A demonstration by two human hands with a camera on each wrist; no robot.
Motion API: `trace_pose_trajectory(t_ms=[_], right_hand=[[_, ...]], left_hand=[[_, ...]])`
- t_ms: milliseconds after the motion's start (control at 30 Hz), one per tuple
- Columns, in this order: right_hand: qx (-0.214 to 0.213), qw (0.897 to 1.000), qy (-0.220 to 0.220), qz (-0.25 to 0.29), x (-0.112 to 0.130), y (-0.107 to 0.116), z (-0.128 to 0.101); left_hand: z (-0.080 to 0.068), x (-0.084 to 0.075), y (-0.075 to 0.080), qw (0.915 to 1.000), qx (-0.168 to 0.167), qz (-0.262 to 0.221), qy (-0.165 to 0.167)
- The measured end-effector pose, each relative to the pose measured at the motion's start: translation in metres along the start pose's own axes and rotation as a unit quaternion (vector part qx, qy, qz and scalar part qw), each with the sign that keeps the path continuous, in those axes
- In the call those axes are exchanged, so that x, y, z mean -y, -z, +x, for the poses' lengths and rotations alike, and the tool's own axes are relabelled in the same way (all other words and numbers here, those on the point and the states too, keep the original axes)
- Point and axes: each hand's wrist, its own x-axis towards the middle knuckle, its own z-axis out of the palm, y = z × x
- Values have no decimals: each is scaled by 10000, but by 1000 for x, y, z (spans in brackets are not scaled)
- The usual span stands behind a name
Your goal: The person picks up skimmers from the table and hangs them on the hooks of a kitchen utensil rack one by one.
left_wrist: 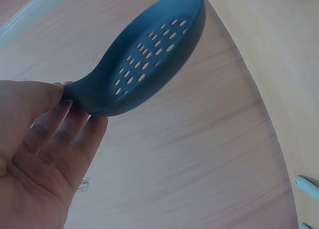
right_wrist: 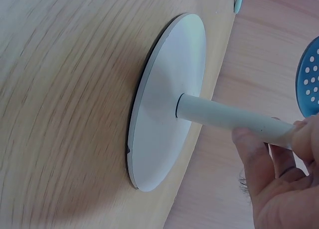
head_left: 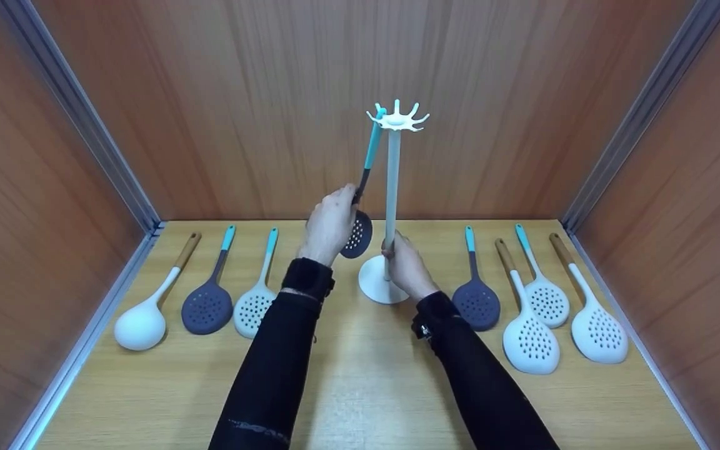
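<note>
While the dark perforated skimmer (head_left: 356,239) is held tilted just left of the white stand (head_left: 393,187), its turquoise handle (head_left: 372,149) reaches up to the hooks (head_left: 397,122); whether one has caught it, I cannot tell. The left hand (head_left: 330,226) pinches its neck (left_wrist: 82,92) between thumb and fingers, so letting go with nothing hooked would probably drop it onto the tabletop (head_left: 360,394). The right hand (head_left: 410,265) curls around the pole (right_wrist: 214,113) above the round base (head_left: 371,282); a loosened grip during a sideways push could tip the stand. Farther left, the nearest white turner (head_left: 252,307) might be struck.
</note>
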Motion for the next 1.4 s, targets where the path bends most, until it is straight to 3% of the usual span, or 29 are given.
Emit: trace_pose_trajectory(t_ms=[367, 600, 1167, 1400], right_hand=[[434, 9984, 266, -261, -7, 7, 0], [262, 9966, 643, -448, -8, 9, 1], [477, 9979, 358, -232, -7, 10, 3], [468, 9980, 346, -255, -7, 9, 3]], left_hand=[[-1, 3, -3, 10000, 7, -42, 65], [-2, 3, -5, 10000, -2, -39, 35], [-6, 2, -17, 9997, -6, 111, -204], [-9, 3, -18, 9999, 42, 23, -153]])
